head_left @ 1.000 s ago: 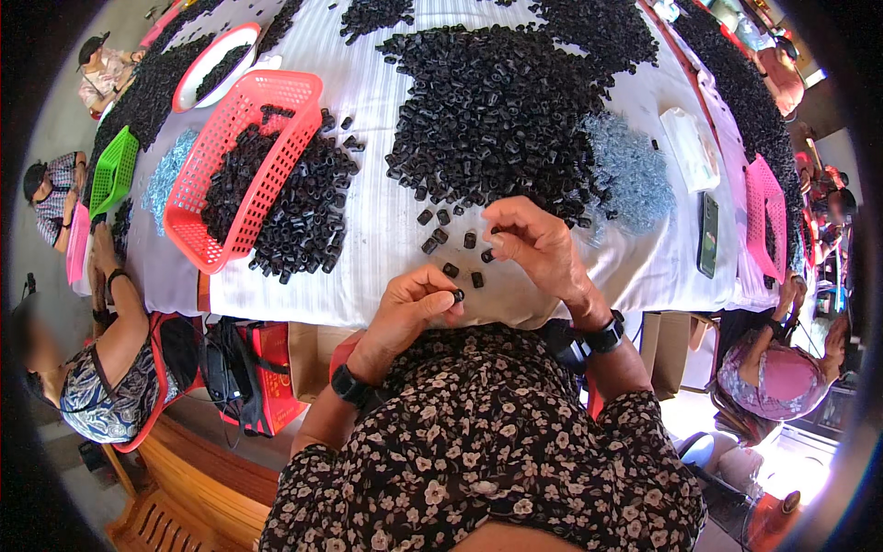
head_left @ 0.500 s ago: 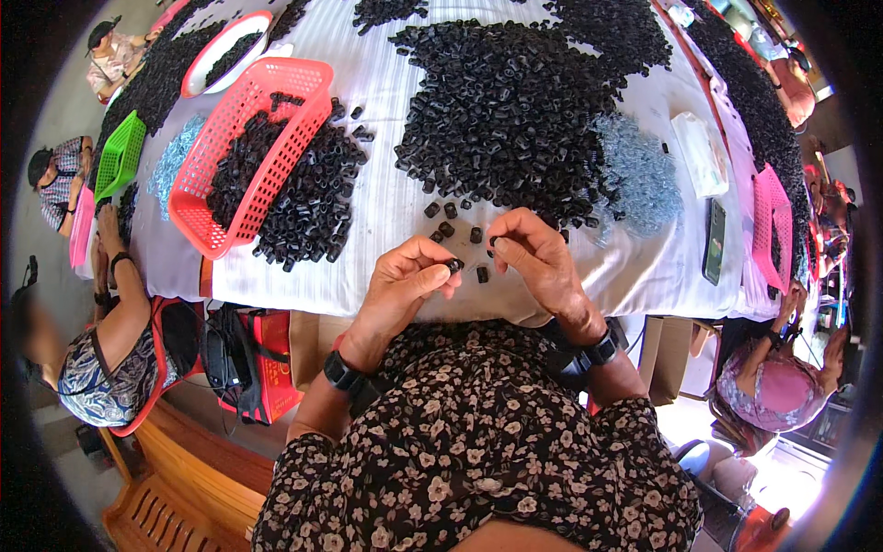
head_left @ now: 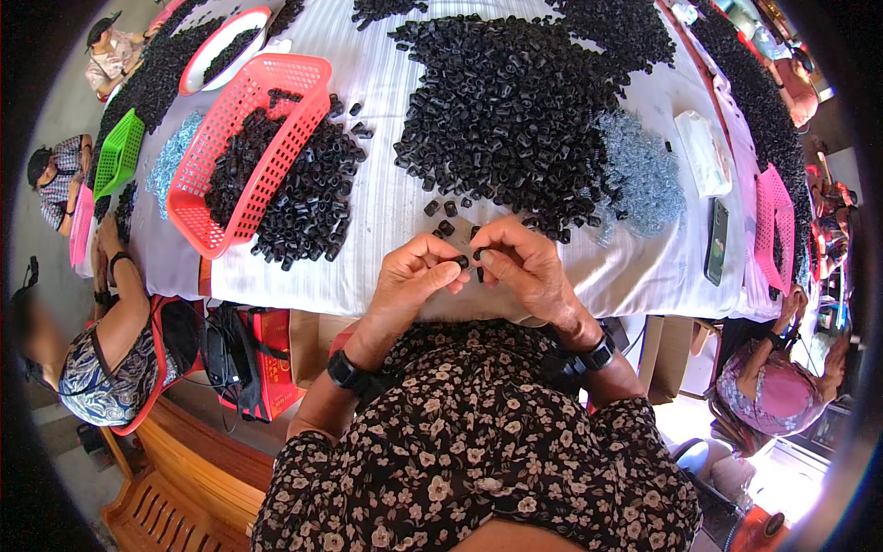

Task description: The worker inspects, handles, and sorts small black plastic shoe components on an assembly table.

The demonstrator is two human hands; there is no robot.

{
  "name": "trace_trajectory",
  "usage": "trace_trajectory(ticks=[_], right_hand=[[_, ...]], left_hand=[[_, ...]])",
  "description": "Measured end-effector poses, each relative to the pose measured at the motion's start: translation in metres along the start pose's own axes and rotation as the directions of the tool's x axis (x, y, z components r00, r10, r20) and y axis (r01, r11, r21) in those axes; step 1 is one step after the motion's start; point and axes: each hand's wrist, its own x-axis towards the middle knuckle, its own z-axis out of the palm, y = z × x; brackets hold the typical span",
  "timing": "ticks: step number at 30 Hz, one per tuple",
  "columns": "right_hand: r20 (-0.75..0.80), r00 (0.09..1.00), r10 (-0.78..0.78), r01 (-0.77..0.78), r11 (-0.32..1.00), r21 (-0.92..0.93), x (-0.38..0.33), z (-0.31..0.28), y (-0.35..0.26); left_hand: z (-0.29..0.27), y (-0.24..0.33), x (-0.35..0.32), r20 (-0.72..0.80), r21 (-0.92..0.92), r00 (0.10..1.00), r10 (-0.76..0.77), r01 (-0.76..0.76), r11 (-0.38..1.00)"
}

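My left hand (head_left: 416, 274) pinches a small black plastic piece (head_left: 462, 262) between thumb and forefinger. Close beside it, my right hand (head_left: 528, 269) is closed on another small black piece (head_left: 480, 253), mostly covered by the fingertips. The two pieces are almost touching; whether they meet, I cannot tell. A few loose black pieces (head_left: 447, 227) lie on the white cloth just beyond my hands. Farther off spreads a large heap of black plastic pieces (head_left: 506, 110), and against its right side rests a pile of clear bluish small parts (head_left: 641, 179).
At left, a red perforated basket (head_left: 207, 241) stands among black pieces. A phone (head_left: 716, 241) and a white plastic packet (head_left: 704, 152) lie to the right, near a pink basket (head_left: 774, 221). Co-workers sit at both sides, one in a patterned top (head_left: 110, 368) close on the left.
My right hand has moved left, bringing its black piece up beside the one in my left hand. The left hand has shifted slightly right, keeping its pinch.
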Motion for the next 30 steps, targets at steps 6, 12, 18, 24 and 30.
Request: trace_trajectory(ticks=[6, 12, 18, 24, 30], right_hand=[[0.053, 0.993, -0.107, 0.114, 0.981, -0.154, 0.002, 0.001, -0.003], [0.079, 0.992, -0.102, 0.121, 0.945, -0.304, 0.002, 0.001, -0.013], [0.128, 0.958, -0.255, 0.284, 0.807, -0.518, 0.003, 0.003, -0.010], [0.229, 0.925, -0.304, 0.377, 0.653, -0.657, 0.002, 0.010, 0.000], [0.320, 0.832, -0.454, 0.481, 0.300, -0.824, 0.006, 0.019, 0.005]], left_hand=[[0.000, -0.002, 0.000, 0.006, 0.006, 1.000, 0.011, -0.011, 1.000], [0.006, -0.002, -0.001, 0.000, 0.066, 0.999, 0.044, -0.044, 0.997], [0.006, -0.002, -0.001, 0.003, 0.130, 0.996, 0.094, -0.094, 0.987], [0.011, -0.006, -0.003, -0.098, 0.218, 0.987, 0.129, -0.105, 0.970], [0.014, -0.017, 0.001, -0.204, 0.201, 0.967, 0.152, -0.111, 0.973]])
